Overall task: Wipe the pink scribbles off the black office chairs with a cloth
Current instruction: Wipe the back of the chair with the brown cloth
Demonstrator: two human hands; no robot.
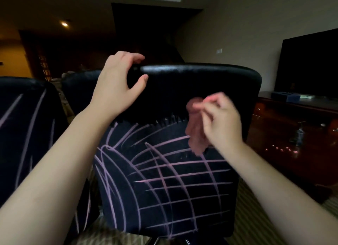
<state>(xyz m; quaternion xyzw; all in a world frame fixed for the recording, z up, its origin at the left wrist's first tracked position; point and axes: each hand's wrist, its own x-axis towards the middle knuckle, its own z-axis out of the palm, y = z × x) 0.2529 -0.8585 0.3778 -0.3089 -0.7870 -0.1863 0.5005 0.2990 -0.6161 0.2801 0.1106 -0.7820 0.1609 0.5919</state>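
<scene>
Your left hand [117, 83] grips the top edge of the black chair [192, 80], fingers curled over it, thumb on the near face. Your right hand [222, 120] pinches a pinkish cloth [196, 129] between thumb and fingertips; it hangs in front of the backrest's right side, motion-blurred, contact unclear. Pink scribbles [173, 175] cover the lower backrest, upper band reads plain black. Second chair [27, 127] on the left also carries pink lines

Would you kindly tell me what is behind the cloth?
The chair back, where clean black meets pink scribbles. The cloth, pinched by the right hand, hides whether marks remain under it.
</scene>
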